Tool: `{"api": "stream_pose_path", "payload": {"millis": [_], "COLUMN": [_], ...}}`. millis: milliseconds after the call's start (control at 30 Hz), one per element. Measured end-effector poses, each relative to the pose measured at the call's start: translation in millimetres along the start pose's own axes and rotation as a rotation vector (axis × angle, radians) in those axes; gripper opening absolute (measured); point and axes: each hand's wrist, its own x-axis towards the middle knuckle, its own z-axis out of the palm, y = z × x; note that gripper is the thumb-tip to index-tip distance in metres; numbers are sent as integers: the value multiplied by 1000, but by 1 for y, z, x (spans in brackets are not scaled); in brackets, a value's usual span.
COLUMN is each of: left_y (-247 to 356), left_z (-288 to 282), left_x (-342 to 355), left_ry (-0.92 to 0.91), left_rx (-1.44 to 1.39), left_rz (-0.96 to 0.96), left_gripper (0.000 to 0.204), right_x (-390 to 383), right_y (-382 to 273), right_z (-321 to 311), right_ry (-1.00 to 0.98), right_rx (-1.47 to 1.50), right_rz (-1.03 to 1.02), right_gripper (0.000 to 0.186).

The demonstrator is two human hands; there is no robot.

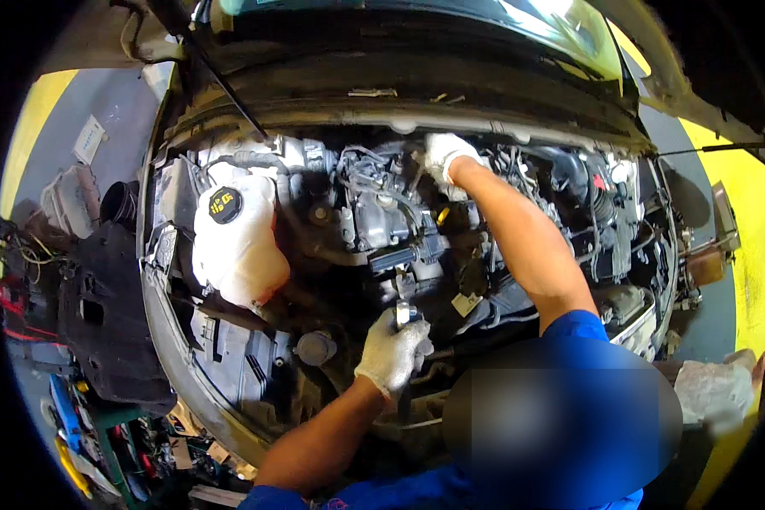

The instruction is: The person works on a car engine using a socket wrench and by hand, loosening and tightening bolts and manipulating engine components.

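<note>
Both hands wear white gloves inside an open car engine bay. My left hand (391, 353), at the lower middle, has its fingers wrapped round a small dark cylinder (406, 313) with a pale band. My right hand (446, 157) reaches to the rear of the engine (378, 221), fingers curled down among hoses; what they grip is hidden. A yellow dipstick loop (442, 215) sits below it. A white plastic reservoir (238, 246) with a black cap (226, 205) stands left of the engine.
The raised hood's prop (234, 93) crosses upper left. At left lie black plastic panels (110, 323) and an air duct (119, 200), with scattered tools (68, 412) lower down. Metal parts (710, 246) stand right of the car. A blurred head in blue clothing (552, 425) fills the lower right.
</note>
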Motion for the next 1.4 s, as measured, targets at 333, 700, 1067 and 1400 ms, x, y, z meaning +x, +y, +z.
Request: {"api": "stream_pose_path", "payload": {"millis": [333,700,1067,1400], "left_y": [-3,-4,0,1], "left_z": [1,7,10,6], "left_x": [-1,0,-3,-4], "left_ry": [30,53,118,83], "left_rx": [-44,-34,3,-22], "left_rz": [20,9,-3,4], "left_gripper": [19,15,15,15], "right_x": [13,9,-7,-2], "right_y": [9,-2,-12,-13], "right_z": [12,11,-1,0], "right_ry": [-42,30,9,4], "right_rx": [-52,-139,-164,-65], "right_rz": [-471,-367,-189,-97], "right_gripper": [28,30,31,32]}}
